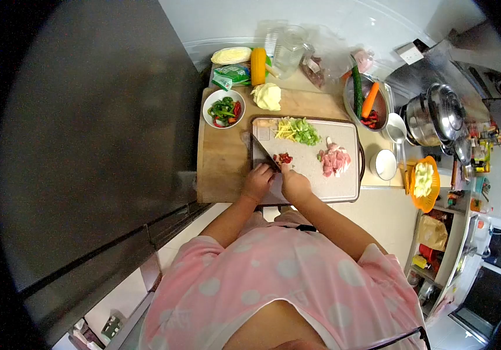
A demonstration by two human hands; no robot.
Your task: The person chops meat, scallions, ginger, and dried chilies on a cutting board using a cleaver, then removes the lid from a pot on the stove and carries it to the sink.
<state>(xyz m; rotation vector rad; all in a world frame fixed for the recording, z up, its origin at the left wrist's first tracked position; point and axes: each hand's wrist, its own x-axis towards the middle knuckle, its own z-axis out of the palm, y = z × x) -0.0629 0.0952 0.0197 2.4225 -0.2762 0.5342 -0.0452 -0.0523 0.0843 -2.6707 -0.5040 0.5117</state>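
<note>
My right hand [295, 185] is closed around the handle of a kitchen knife [264, 149], its dark blade slanting up and left across the cutting board [326, 188]. Close beside the blade, my left hand [258, 182] has its fingers curled at the board's near left part; whatever they pinch is hidden. Chopped red chili [284, 158] lies just beyond the knife. Farther up the board are yellow shreds [285, 130], probably ginger, and chopped green pieces [307, 133]. Sliced pink meat [336, 160] sits in a pile to the right.
A white bowl of cut peppers [224, 111] and a cabbage piece [267, 97] stand behind the board. At right are a metal bowl [385, 111] with a cucumber and carrot, a white bowl [384, 164], a steel pot [423, 119] and an orange basket [431, 201].
</note>
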